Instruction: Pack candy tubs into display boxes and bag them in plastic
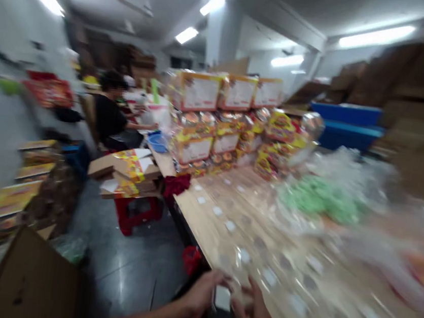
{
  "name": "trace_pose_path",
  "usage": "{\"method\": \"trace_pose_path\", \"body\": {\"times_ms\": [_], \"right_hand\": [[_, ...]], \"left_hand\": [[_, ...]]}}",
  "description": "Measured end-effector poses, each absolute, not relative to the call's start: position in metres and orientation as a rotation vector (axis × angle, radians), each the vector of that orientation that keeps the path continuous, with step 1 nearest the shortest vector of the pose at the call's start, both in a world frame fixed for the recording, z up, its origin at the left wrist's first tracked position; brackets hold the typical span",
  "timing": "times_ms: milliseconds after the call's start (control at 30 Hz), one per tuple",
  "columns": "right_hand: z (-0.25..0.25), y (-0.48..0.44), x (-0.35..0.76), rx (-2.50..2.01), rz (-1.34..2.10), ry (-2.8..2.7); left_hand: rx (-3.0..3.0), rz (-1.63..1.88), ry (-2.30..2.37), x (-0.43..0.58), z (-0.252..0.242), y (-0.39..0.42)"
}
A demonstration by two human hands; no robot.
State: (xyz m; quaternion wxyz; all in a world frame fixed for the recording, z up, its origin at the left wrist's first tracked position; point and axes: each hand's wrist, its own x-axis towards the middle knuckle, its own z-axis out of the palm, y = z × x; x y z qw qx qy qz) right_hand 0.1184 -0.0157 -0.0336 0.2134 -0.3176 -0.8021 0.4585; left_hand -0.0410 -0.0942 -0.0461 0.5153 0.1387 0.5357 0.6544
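My left hand (204, 295) and my right hand (255, 317) are close together at the near edge of the wooden table (203, 232). Between them is a small, pale, see-through item (222, 299) with a whitish face, too blurred to name. The fingers of both hands curl round it. Just beyond, clear plastic pieces and small white squares (230, 226) lie in rows along the tabletop, with round grey shapes among them.
Shrink-wrapped yellow and red boxes (193, 149) are stacked at the table's far end. Bags with green contents (318, 196) lie to the right, before blue bins (345, 128). Flat cartons rest on a red stool (125, 215). A person (107, 116) sits further back.
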Motion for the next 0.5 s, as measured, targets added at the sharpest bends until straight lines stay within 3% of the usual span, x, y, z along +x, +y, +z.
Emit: {"method": "trace_pose_path", "body": {"times_ms": [200, 367, 500], "right_hand": [[-0.023, -0.02, 0.131, -0.338, 0.446, -2.516], [-0.009, -0.015, 0.162, -0.466, 0.286, -2.336], [0.0, 0.001, 0.202, -0.638, 0.283, -2.096]], "left_hand": [[0.327, 1.413, 1.298, -0.043, -0.026, -0.078], [0.735, 1.126, 1.244, -0.038, -0.024, -0.031], [1.326, 1.064, 1.644, -0.034, -0.001, 0.075]]}}
